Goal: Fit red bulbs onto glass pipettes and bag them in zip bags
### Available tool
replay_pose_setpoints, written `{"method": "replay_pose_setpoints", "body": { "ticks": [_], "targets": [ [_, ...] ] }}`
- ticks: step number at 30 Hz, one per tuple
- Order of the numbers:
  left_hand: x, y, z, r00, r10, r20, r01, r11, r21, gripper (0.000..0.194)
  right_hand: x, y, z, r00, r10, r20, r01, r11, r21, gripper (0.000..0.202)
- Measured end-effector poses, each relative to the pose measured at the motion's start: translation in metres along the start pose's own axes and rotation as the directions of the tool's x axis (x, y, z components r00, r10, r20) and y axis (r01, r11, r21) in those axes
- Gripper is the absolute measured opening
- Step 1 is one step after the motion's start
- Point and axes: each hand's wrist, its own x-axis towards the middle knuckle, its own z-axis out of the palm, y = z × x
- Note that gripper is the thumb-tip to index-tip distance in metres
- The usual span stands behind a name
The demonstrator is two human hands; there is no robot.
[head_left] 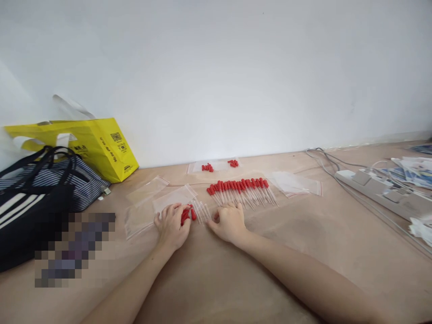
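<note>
Loose red dropper bulbs lie beneath the left hand, perhaps cupped to gather them; the right hand curls beside clear tubes; whether either grips anything, I cannot tell; red-bulbed droppers lie beyond, side by side, probably for order.

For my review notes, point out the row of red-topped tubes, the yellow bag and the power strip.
Row of red-topped tubes (239, 186): head view, a red top mid-row.
Yellow bag (93, 148): head view, its yellow face.
Power strip (380, 197): head view, its near long side.
</note>
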Motion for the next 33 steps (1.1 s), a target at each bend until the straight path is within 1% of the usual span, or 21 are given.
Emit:
{"method": "replay_pose_setpoints", "body": {
  "ticks": [2, 4, 6, 8, 10, 13, 15, 17, 20, 23, 26, 28, 30, 31, 32, 33],
  "targets": [
    [0.002, -0.004, -0.001, 0.999, -0.035, -0.001, 0.035, 0.999, 0.008, 0.028, 0.002, 0.0, 0.0, 0.999, 0.027, 0.023, -0.027, 1.0, 0.005, 0.025],
    [0.004, -0.007, -0.002, 0.999, -0.034, -0.019, 0.034, 0.999, 0.018, 0.024, 0.006, 0.0, 0.0, 0.998, 0.051, 0.047, -0.051, 0.999, -0.012, 0.021],
    [0.004, -0.006, -0.003, 0.998, 0.014, -0.061, -0.012, 0.999, 0.036, 0.021, 0.009, -0.001, -0.001, 0.995, 0.061, 0.073, -0.058, 0.998, -0.037, 0.021],
    [0.004, -0.003, -0.003, 0.992, 0.086, -0.096, -0.08, 0.995, 0.064, 0.024, 0.011, -0.002, -0.002, 0.992, 0.07, 0.101, -0.065, 0.996, -0.058, 0.023],
    [0.003, 0.0, -0.001, 0.984, 0.142, -0.108, -0.132, 0.987, 0.089, 0.026, 0.013, -0.002, -0.003, 0.989, 0.084, 0.123, -0.077, 0.995, -0.065, 0.024],
    [0.001, 0.002, 0.002, 0.979, 0.17, -0.115, -0.157, 0.982, 0.107, 0.025, 0.012, 0.004, -0.006, 0.99, 0.073, 0.118, -0.069, 0.997, -0.037, 0.022],
    [0.002, 0.002, 0.004, 0.975, 0.181, -0.128, -0.167, 0.98, 0.111, 0.023, 0.008, 0.014, -0.007, 0.997, 0.026, 0.072, -0.026, 1.0, 0.004, 0.02],
    [0.002, 0.001, 0.005, 0.968, 0.195, -0.156, -0.179, 0.977, 0.113, 0.02, 0.002, 0.03, -0.009, 0.998, -0.058, 0.006, 0.057, 0.997, 0.053, 0.017],
    [0.003, 0.0, 0.004, 0.951, 0.223, -0.216, -0.204, 0.973, 0.107, 0.017, -0.012, 0.059, -0.013, 0.973, -0.215, -0.084, 0.222, 0.971, 0.092, 0.012],
    [0.003, 0.0, 0.0, 0.919, 0.258, -0.298, -0.237, 0.966, 0.104, 0.014, -0.027, 0.083, -0.018, 0.938, -0.333, -0.1, 0.341, 0.937, 0.075, 0.012],
    [0.001, 0.003, -0.007, 0.879, 0.292, -0.376, -0.284, 0.956, 0.077, 0.012, -0.036, 0.096, -0.022, 0.92, -0.383, -0.084, 0.389, 0.919, 0.063, 0.012],
    [-0.003, 0.009, -0.011, 0.861, 0.355, -0.364, -0.378, 0.926, 0.008, 0.012, -0.038, 0.099, -0.024, 0.915, -0.397, -0.071, 0.401, 0.913, 0.074, 0.011],
    [-0.009, 0.018, -0.014, 0.835, 0.47, -0.287, -0.512, 0.855, -0.09, 0.011, -0.037, 0.099, -0.025, 0.912, -0.406, -0.061, 0.411, 0.906, 0.103, 0.01],
    [-0.012, 0.022, -0.015, 0.814, 0.528, -0.242, -0.567, 0.812, -0.136, 0.011, -0.036, 0.099, -0.025, 0.91, -0.409, -0.06, 0.414, 0.902, 0.122, 0.01],
    [-0.016, 0.026, -0.015, 0.801, 0.56, -0.209, -0.595, 0.784, -0.176, 0.012, -0.036, 0.099, -0.025, 0.911, -0.409, -0.06, 0.413, 0.9, 0.141, 0.01],
    [-0.019, 0.03, -0.014, 0.797, 0.575, -0.182, -0.603, 0.769, -0.211, 0.011, -0.035, 0.099, -0.025, 0.912, -0.405, -0.062, 0.41, 0.898, 0.16, 0.01]
  ]
}}
